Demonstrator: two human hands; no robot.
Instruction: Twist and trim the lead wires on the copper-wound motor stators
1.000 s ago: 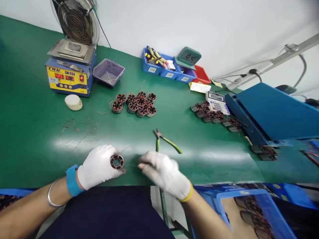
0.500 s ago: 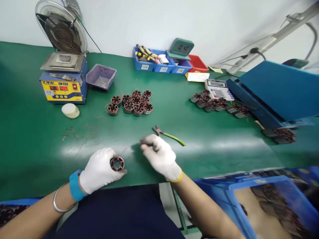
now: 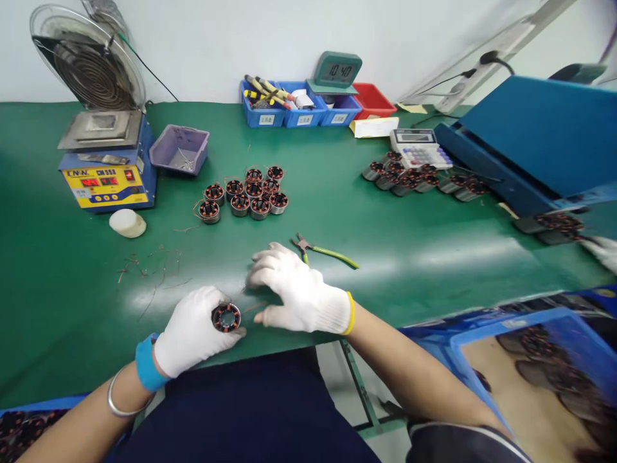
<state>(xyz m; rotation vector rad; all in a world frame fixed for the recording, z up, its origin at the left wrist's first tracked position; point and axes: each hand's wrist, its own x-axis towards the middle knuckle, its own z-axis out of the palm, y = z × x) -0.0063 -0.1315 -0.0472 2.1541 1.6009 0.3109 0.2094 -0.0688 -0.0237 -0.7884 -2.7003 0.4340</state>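
Note:
My left hand (image 3: 195, 331), in a white glove, is closed around a motor stator (image 3: 226, 317), a metal ring with copper windings, its round opening facing up toward me. Thin wire ends stick out from its upper right side. Just to the right, my gloved right hand (image 3: 294, 289) hovers with fingers spread and thumb apart, close to those wire ends. Nothing shows in its grasp. Beyond the right hand lie cutting pliers (image 3: 332, 254) with green handles. Loose wire scraps (image 3: 154, 270) are scattered left of the pliers, past my left hand.
Several stators (image 3: 253, 190) stand grouped mid-table, more (image 3: 405, 177) beside the calculator (image 3: 419, 148). At left are a solder pot (image 3: 108, 170), a white sponge-like block (image 3: 128, 222) and a purple bin (image 3: 178, 151). A blue crate (image 3: 460, 350) sits lower right; another person's gloved hand (image 3: 602, 252) shows at far right.
My right hand has opened from a curled pose and moved left toward the stator. My left hand keeps its hold. The view has shifted slightly, and another person's hand appears at the right edge.

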